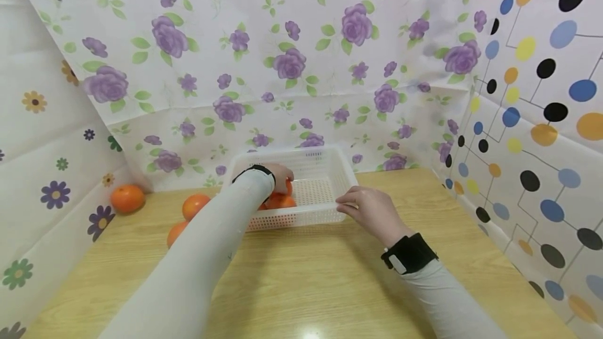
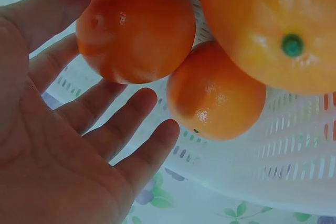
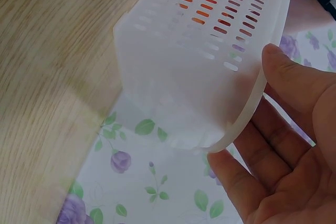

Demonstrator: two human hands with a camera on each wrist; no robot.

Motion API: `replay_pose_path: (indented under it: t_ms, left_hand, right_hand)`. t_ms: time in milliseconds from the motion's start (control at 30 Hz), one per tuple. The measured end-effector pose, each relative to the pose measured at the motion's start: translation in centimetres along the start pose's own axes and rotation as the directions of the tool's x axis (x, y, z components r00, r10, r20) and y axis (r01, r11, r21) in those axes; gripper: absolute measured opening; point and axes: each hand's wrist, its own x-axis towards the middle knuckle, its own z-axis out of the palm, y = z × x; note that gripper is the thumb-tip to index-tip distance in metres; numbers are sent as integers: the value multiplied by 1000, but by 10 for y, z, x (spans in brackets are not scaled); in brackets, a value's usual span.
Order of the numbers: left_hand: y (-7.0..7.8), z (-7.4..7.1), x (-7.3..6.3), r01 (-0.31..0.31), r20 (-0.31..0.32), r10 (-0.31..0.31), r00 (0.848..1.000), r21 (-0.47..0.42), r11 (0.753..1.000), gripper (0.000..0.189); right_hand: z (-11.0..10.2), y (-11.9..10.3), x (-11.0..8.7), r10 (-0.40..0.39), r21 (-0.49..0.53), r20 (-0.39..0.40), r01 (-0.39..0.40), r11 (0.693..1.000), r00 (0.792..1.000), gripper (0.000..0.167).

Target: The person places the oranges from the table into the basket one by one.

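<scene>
A white perforated plastic basket [image 1: 325, 216] stands on the table, with several oranges in its left part. My left hand [image 1: 281, 176] reaches into it from above. In the left wrist view, its thumb and first fingers lie round an orange [image 2: 137, 35], their tips partly hidden by fruit, while the ring and little fingers stay extended. A smaller orange [image 2: 216, 92] and a larger one with a green stem spot [image 2: 273, 24] lie beside it. At the basket's near right corner, my right hand [image 1: 372, 211] pinches the rim [image 3: 242, 121] between thumb and fingers.
Left of the basket, two oranges [image 1: 195, 205] sit close together, partly behind my left forearm. Another orange [image 1: 127, 199] is by the left wall. Floral cloth [image 1: 289, 64] hangs right behind the basket, and a dotted cloth [image 1: 537, 119] borders the table on the right.
</scene>
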Motion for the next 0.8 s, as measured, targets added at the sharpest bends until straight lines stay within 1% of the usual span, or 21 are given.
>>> replay_pose_path:
  t_ms: [133, 167, 300, 367, 433, 467, 533, 600, 667, 700, 767, 800]
  left_hand:
    - [9, -5, -25, 6, -3, -6, 1000, -20, 1000, 58]
    - [12, -7, -35, 8, -3, -8, 1000, -34, 999, 58]
    - [19, -12, -62, -7, -7, 6, 1000, -56, 998, 58]
    - [18, -12, -64, -9, -10, 8, 1000, -64, 998, 58]
    - [15, -12, -60, -13, -13, 12, 1000, -57, 998, 58]
    - [11, -10, -51, -18, -17, 17, 1000, -44, 999, 59]
    - [7, -9, -42, -24, -24, 24, 999, -15, 1000, 59]
    - [9, -12, -45, -48, -29, 49, 998, 38, 998, 58]
    - [10, -14, -48, -87, -39, 91, 995, 114, 990, 57]
    - [13, -17, -54, -104, -44, 111, 993, 152, 983, 56]
    - [15, -19, -58, -148, -57, 166, 984, 238, 960, 55]
    - [16, -19, -63, -167, -68, 192, 979, 267, 949, 55]
  right_hand:
    - [1, 1, 0, 5, 0, 5, -5, 1000, 1000, 20]
    - [1, 1, 0, 6, 0, 5, -6, 1000, 1000, 20]
    - [1, 1, 0, 9, -3, 3, -9, 1000, 1000, 21]
    - [0, 0, 0, 10, -3, 3, -10, 1000, 1000, 21]
    - [0, -1, 0, 10, -3, 3, -10, 1000, 1000, 20]
    - [-1, -1, 0, 10, -2, 3, -10, 1000, 1000, 20]
    - [-1, -2, 0, 7, 0, 3, -7, 1000, 1000, 20]
    - [0, -2, 0, 1, 1, 3, -1, 1000, 1000, 20]
    - [0, -2, 0, -3, -1, 1, 3, 1000, 1000, 20]
    - [0, -1, 0, -5, -2, 0, 5, 1000, 1000, 20]
    - [1, 0, -1, -3, -3, -1, 3, 1000, 1000, 20]
    - [1, 0, -1, 0, -2, -1, 0, 1000, 1000, 20]
